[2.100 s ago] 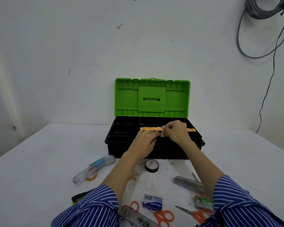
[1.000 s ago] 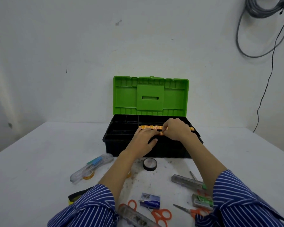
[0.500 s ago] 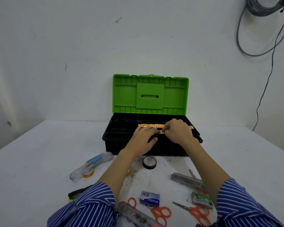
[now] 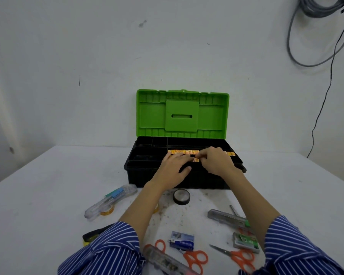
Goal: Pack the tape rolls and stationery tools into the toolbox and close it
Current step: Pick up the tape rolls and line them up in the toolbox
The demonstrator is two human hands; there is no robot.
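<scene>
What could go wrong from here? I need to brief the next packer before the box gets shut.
1. The orange strip lies across the toolbox tray; if it sits proud, the green lid may not close.
2. With both forearms reaching over the table, a sleeve could sweep the black tape roll or scissors off.

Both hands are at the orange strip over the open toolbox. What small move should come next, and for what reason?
Probably lower the orange strip into the toolbox tray and let go. The right hand pinches it, the left hand rests on it, and the black tape roll waits on the table.
</scene>
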